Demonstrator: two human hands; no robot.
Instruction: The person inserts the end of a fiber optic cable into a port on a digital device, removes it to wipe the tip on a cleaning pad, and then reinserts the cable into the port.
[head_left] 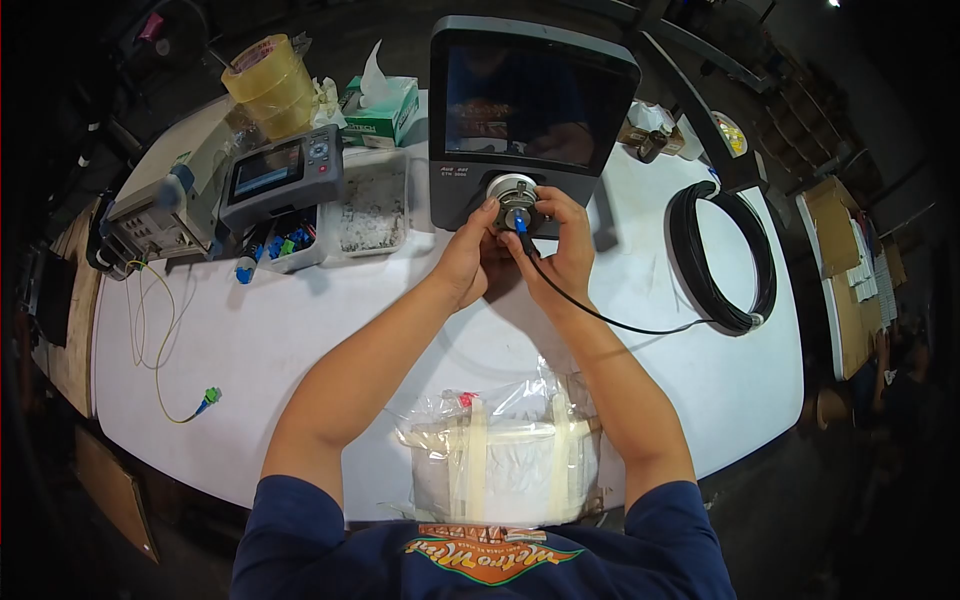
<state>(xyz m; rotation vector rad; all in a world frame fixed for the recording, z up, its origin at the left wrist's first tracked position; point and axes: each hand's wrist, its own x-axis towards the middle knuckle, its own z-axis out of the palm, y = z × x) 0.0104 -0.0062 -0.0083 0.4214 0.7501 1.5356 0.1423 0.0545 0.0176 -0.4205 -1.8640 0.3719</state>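
A grey inspection device with a dark screen [530, 100] stands upright on the table, with a round metal fixture [514, 187] at its lower front. In the middle of this fixture sits a blue fibre-optic connector [521, 226] on a black cable [575, 299]. My left hand [462, 262] grips the fixture from the left, thumb on its rim and the other fingers mostly hidden. On the right, my right hand [567, 252] closes around the connector and its cable end, with the index finger bent over the fixture's edge. The cable runs right to a black coil [680, 245].
A handheld tester [280, 175], tape rolls [270, 85], a wipes box [385, 110] and a clear tray [375, 215] stand at left. A yellow fibre lead ends in a green connector [210, 396]. A plastic-wrapped package [505, 460] lies near my body.
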